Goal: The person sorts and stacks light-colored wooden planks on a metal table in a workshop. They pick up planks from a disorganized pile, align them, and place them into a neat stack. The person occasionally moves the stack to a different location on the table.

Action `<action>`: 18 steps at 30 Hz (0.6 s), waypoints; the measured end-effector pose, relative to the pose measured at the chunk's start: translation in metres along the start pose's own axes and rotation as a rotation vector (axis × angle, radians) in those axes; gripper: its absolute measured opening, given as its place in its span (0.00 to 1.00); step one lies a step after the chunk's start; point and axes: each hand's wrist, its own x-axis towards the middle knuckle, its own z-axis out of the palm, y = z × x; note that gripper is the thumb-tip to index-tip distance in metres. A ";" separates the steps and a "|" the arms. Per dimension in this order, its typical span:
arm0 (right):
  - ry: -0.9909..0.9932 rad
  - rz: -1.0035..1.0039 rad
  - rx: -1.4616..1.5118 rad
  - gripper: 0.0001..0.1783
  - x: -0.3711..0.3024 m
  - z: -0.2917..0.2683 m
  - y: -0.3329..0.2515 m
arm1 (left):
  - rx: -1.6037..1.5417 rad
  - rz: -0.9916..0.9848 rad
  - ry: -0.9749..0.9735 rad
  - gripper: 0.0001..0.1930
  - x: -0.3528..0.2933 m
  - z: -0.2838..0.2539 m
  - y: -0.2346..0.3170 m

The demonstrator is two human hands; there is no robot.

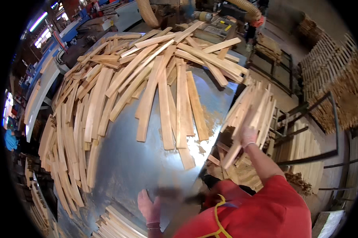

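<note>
My right hand [249,136], in a pale pinkish glove, is stretched out past the table's right edge. Its fingers are closed on a long wooden slat [231,155], which tilts over a pile of similar slats [266,115]. Low in the middle, my left hand [149,208], gloved too, is held over the metal table [123,166] with its fingers extended and nothing in them. Beside it at the lower edge lies a row of slats [117,224] side by side. A large loose heap of slats [119,75] spreads over the table's far and left parts.
A black metal frame [334,119] stands at the right, near tall stacks of wood [333,79]. Ribbed hoses [148,14] hang at the back around machinery. A pale curved machine edge [42,103] runs along the left. Sawdust lies on the table near its right edge.
</note>
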 end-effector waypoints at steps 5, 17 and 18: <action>-0.285 0.001 -0.068 0.13 0.093 0.044 0.067 | 0.068 0.213 0.061 0.40 0.159 -0.019 0.069; 0.059 0.153 1.228 0.38 0.115 -0.028 -0.020 | 0.197 -0.368 -0.212 0.45 0.352 0.043 0.128; 0.037 0.113 1.369 0.38 0.111 -0.039 -0.025 | -0.014 -0.302 -0.223 0.45 0.337 0.038 0.140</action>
